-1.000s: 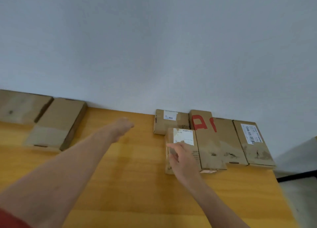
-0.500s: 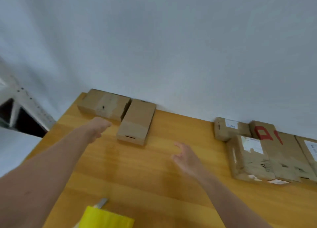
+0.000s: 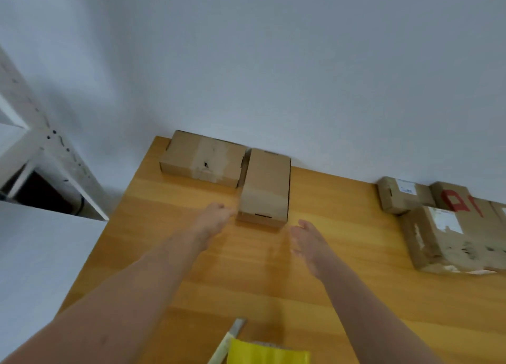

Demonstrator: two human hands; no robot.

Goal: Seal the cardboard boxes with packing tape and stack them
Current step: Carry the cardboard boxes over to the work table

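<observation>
Left hand [image 3: 215, 218] (loosely curled, empty) and spread right hand [image 3: 309, 239] have neared the narrow box [image 3: 267, 185].

Glossy wooden table [image 3: 342, 254], matt cardboard boxes [image 3: 264, 185]

The wooden table [image 3: 273, 281] is standing against a pale wall and carrying five cardboard boxes. A plain box [image 3: 202, 158] is lying at the far left corner. A second plain box [image 3: 265, 185] is sitting just beside it, turned lengthwise. At the far right, a small labelled box [image 3: 397, 196] and a red-marked box [image 3: 454, 199] are resting side by side along the wall. A larger worn box [image 3: 449, 240] is lying directly in front of them. A yellow object [image 3: 269, 352] is showing at the near edge, its make unclear.
</observation>
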